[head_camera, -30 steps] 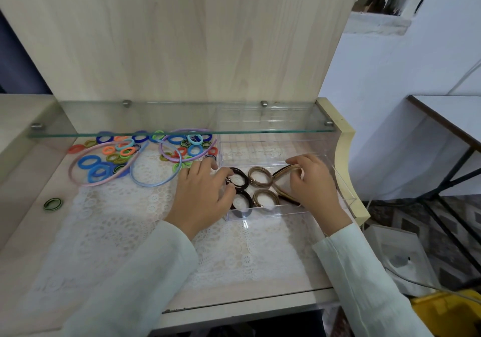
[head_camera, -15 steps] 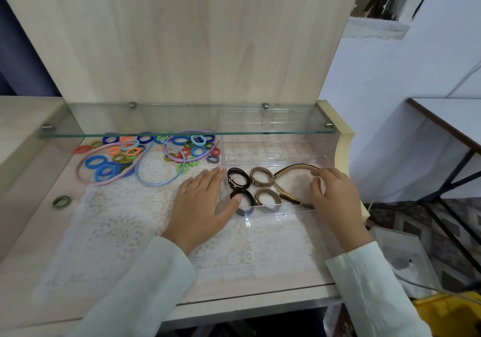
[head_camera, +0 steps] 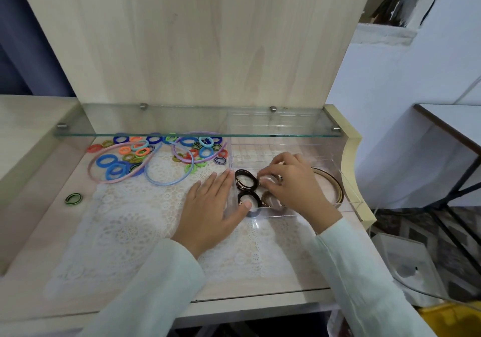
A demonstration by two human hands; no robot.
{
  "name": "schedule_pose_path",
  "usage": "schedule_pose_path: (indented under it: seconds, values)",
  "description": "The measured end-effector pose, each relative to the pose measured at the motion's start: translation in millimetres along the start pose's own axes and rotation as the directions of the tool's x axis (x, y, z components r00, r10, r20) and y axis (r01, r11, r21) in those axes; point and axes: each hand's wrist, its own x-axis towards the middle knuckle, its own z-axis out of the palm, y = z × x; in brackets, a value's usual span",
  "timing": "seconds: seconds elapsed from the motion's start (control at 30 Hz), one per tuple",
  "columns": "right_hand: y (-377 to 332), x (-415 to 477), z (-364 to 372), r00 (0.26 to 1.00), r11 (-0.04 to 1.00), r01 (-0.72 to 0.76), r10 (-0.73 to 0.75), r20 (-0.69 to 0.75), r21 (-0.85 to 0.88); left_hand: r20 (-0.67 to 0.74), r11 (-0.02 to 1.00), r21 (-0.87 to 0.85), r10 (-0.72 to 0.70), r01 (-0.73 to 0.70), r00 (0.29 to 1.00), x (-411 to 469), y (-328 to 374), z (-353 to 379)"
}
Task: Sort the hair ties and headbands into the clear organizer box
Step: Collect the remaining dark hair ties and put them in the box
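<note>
My right grip (head_camera: 294, 188) hides most of the beige hair tie (head_camera: 263, 180) it pinches, and much of the brown headband (head_camera: 336, 188).

Two hands (head_camera: 210, 206) (head_camera: 292, 183), one organizer box (head_camera: 260, 154)

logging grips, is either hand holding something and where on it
The right hand pinches a tan hair tie by its rim; the left hand lies flat, holding nothing.
</note>
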Motion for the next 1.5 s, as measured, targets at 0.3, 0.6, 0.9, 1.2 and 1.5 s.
schedule_pose_path:
  seconds: [0.3,0.6,0.9,1.2,1.5]
  values:
    - [-27.3,21.9,5.6,0.946,0.97,0.116,-0.043,0.322,-0.213,0.027,1.0,0.0,0.013,-0.013,1.0,-1.3,1.3,0.1]
    - [-27.9,26.6,8.1,0.939,0.98,0.092,-0.027,0.342,-0.174,0.027,1.0,-0.007,0.025,-0.025,0.999,-1.6,0.2,1.2]
    - [-20.6,26.4,7.7,0.988,0.999,-0.038,0.04,0.152,-0.019,0.031,1.0,0.003,0.029,-0.029,0.999,-1.2,0.7,1.2]
    - [-18.1,23.5,14.1,0.978,0.998,-0.064,0.06,0.198,0.013,0.022,1.0,-0.005,0.026,-0.026,0.999,-1.9,1.8,0.3]
    - [-16.6,25.4,14.1,0.977,0.995,-0.09,0.094,0.193,-0.03,0.03,1.0,-0.009,0.02,-0.02,0.999,-2.2,2.6,-1.0]
